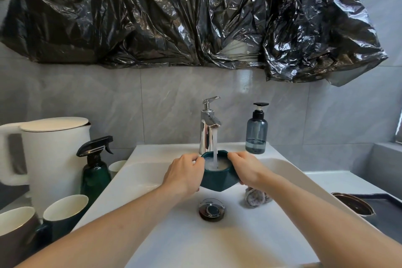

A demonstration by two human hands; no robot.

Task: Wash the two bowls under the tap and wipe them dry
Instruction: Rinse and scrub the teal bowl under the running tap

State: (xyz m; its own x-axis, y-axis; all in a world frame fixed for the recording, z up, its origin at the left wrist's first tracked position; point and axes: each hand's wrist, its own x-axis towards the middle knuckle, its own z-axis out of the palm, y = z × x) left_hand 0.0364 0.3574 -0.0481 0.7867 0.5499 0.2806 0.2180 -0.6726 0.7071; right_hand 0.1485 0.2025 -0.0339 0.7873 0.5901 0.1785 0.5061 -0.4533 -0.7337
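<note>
A dark green faceted bowl [218,180] is held over the white sink [195,241], right under the chrome tap [209,125]. Water streams from the spout into the bowl, which is full of foamy water. My left hand [185,173] grips the bowl's left rim and side. My right hand [243,166] grips its right rim. A brown bowl [353,203] rests on a dark mat at the right edge of the sink. A crumpled grey cloth [255,198] lies in the basin just below my right wrist.
The drain plug [211,210] sits mid-basin. A blue soap dispenser [256,131] stands right of the tap. On the left are a white kettle [52,159], a green spray bottle [95,169] and several cups [65,211]. Black plastic sheeting [195,13] hangs above.
</note>
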